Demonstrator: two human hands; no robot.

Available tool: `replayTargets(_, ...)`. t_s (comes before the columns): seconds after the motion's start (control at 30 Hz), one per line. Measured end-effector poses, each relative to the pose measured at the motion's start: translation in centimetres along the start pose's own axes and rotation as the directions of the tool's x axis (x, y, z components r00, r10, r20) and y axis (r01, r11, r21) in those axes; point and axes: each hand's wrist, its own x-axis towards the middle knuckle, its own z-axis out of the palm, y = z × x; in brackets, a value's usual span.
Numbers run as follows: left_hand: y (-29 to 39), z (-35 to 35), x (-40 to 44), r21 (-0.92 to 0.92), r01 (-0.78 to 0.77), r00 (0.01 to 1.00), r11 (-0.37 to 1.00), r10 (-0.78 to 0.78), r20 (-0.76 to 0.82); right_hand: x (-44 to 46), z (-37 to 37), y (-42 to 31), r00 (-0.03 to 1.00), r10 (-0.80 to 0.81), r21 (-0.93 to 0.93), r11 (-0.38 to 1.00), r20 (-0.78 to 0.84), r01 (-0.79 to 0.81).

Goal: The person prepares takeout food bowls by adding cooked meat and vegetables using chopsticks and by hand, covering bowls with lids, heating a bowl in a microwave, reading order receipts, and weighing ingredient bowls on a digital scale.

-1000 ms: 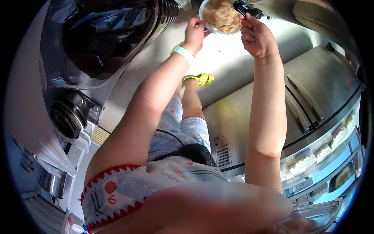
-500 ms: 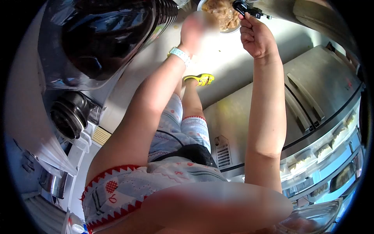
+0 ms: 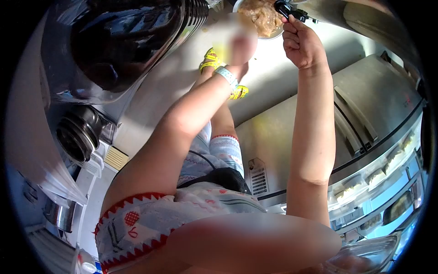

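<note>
We see the right hand [image 3: 303,45] with its fingers curled in, thumb and forefinger pinching a black handle [image 3: 292,11] at its lower edge. The left hand [image 3: 239,48] is smeared by blur; we can't tell whether it is spread or gripping, or whether anything is in it. It sits near the bowl [image 3: 275,35], on the bowl's near left side, and we can't confirm contact.

Risks, our judgement: the right-hand pinch looks light, just fingertips, so a heavy or greasy handle could twist or slip out. If it slips, it could drop into the meat [image 3: 258,17] or knock the bowl, since it hangs over the bowl's right edge in this view. The meat looks wet, so juice on the fingers would weaken the grip. If the left hand catches the rim, the bowl could tip and spill toward the floor [image 3: 178,77] and the yellow shoe [image 3: 210,60].

The black handle is at the top of the view, right of centre. Its long axis runs diagonally, rounded end up and left toward the bowl, other end down and right. We can't tell what it joins to. The bowl sits just left of it, cut off by the top edge; it reads round, so we give it no long axis. The steel fridge [image 3: 278,130] stands on the right side.
</note>
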Motion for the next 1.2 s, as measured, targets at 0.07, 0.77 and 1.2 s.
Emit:
replayTargets(0.07, 3.8, 0.2, -0.2, -0.058, 0.049, 0.998, 0.997, -0.047, 0.031, -0.1, 0.2, -0.1, 1.0, -0.005, -0.009, 1.0, -0.021, 0.005)
replayTargets(0.77, 4.8, 0.0, -0.9, 0.266, -0.246, 0.962, 0.932, 0.201, 0.185, -0.1, 0.3, 0.0, 1.0, 0.004, -0.012, 1.0, -0.017, -0.004)
replayTargets(1.2, 4.0, 3.0, -1.4, -0.187, 0.092, 0.988, 0.978, -0.113, -0.108, 0.1, 0.0, 0.2, 1.0, 0.004, -0.006, 1.0, 0.003, -0.004)
